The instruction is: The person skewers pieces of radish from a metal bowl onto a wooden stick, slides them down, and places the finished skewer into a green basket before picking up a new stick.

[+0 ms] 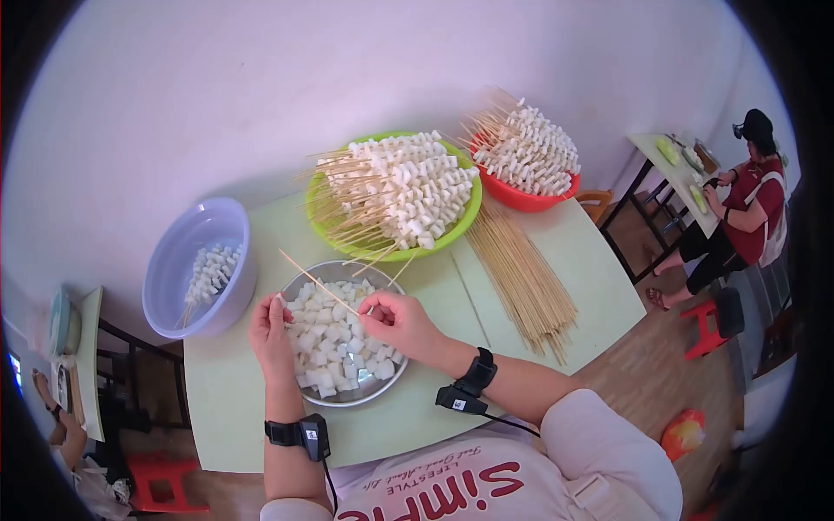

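My right hand (388,319) pinches the lower end of a thin wooden skewer (314,280) over a round metal bowl (401,375). The skewer slants up to the left, and no cube shows along its visible length. At the bowl's left edge my left hand (274,330) has its thumb and fingertips pressed together; what it holds, if anything, is too small to make out. White cubes (326,339) fill much of the bowl beneath both hands.
A green basin (473,204) and a red basin (521,198) hold loaded skewers. More lie in the lavender basin (161,291) at left. Bare skewers (521,278) are spread right of the bowl. A person (751,204) stands at another table, far right; another person's arm shows far left.
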`<state>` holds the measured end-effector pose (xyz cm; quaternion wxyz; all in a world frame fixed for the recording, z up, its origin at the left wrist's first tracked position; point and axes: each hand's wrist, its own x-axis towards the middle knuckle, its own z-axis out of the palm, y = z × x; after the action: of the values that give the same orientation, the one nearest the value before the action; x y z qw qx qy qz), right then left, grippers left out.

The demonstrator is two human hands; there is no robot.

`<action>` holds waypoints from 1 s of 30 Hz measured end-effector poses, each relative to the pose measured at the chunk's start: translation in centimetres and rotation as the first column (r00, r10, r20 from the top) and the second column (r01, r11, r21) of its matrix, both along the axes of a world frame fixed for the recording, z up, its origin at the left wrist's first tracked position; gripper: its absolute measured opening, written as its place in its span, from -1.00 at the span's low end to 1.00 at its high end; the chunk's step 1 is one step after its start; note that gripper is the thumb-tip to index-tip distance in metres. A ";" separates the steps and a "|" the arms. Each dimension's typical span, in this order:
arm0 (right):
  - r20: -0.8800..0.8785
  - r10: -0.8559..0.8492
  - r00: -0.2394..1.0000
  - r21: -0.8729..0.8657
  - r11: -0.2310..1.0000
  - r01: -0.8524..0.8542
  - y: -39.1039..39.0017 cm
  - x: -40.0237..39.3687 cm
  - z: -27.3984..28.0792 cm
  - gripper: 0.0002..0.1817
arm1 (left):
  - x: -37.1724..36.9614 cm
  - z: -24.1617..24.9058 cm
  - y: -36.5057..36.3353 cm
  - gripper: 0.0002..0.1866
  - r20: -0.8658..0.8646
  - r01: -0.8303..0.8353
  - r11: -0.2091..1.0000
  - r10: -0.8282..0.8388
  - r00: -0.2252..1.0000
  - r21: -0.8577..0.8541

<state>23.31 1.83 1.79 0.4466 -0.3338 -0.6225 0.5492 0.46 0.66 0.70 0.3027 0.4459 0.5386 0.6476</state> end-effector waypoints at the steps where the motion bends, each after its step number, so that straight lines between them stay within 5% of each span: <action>1: 0.001 0.002 1.000 -0.006 1.000 -0.002 0.0 0.1 0.0 -0.91 | 0.2 0.1 0.1 -0.77 0.001 -0.002 1.000 0.002 1.000 -0.006; 30: 0.193 0.129 0.973 0.052 0.989 -0.141 -0.5 0.8 0.4 -0.79 | -0.1 -0.2 0.1 -0.74 0.052 -0.096 0.992 0.092 0.994 0.080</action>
<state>24.14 1.34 2.23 0.3576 -0.3266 -0.7011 0.5234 0.35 0.78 0.46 0.2662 0.4165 0.5245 0.6933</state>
